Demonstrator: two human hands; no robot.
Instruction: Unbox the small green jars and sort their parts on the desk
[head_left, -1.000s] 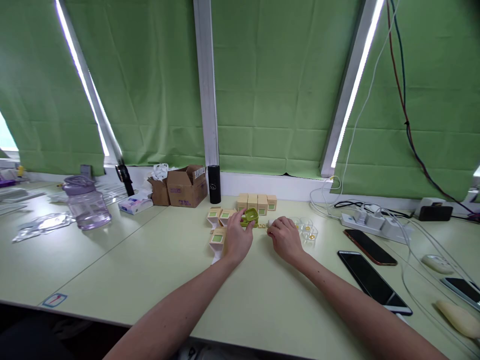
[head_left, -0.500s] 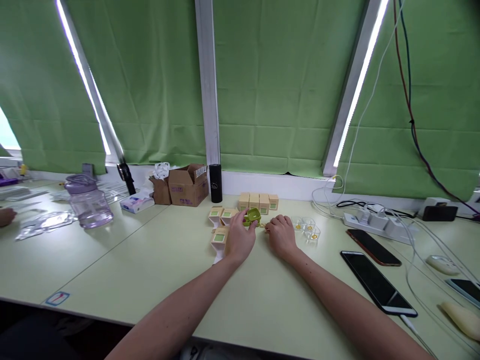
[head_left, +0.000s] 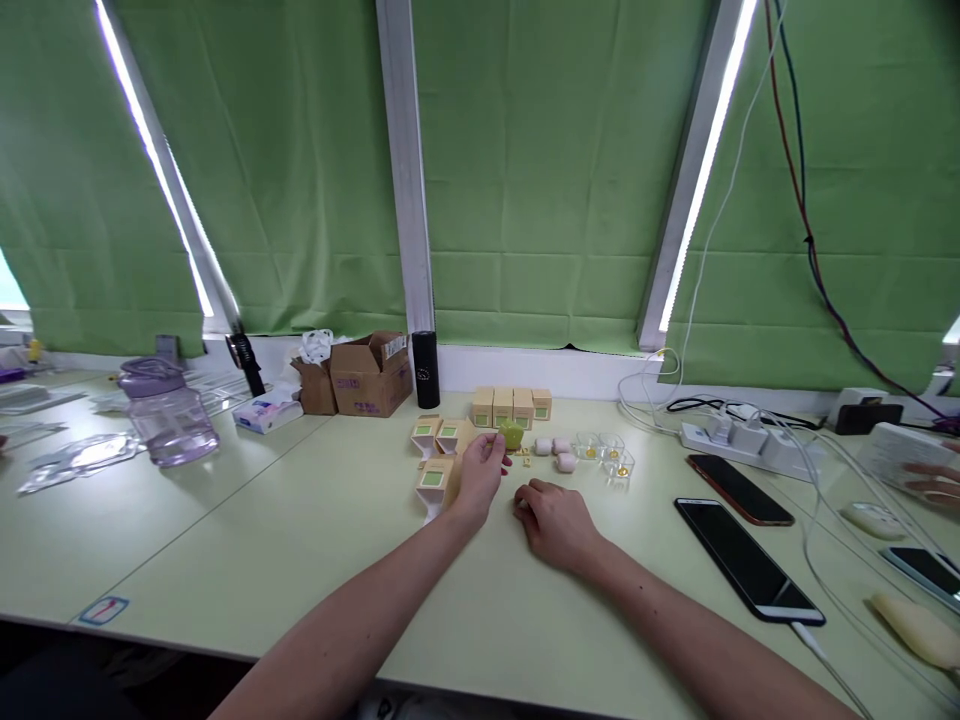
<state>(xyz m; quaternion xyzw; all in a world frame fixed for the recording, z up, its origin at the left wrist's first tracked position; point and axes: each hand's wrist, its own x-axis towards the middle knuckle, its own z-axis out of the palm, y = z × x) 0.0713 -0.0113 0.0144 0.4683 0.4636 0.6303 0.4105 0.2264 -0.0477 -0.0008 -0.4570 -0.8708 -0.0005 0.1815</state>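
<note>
Left hand (head_left: 482,472) pinches a green case (head_left: 513,435), centre; right hand (head_left: 559,522) curls nearer, its hold impossible to tell.
Small cartons (head_left: 433,478) stand left and far, clear cups (head_left: 616,463) right; the brown box's (head_left: 375,388) purple print (head_left: 349,384) looks unreadable.

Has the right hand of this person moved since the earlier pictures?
Yes. The right hand has come back toward the wearer, away from the clear cups it was beside.

The left hand (head_left: 481,472) hides some of the green thing (head_left: 513,434), and the little yellow bits (head_left: 526,463) are too small to tell.
</note>
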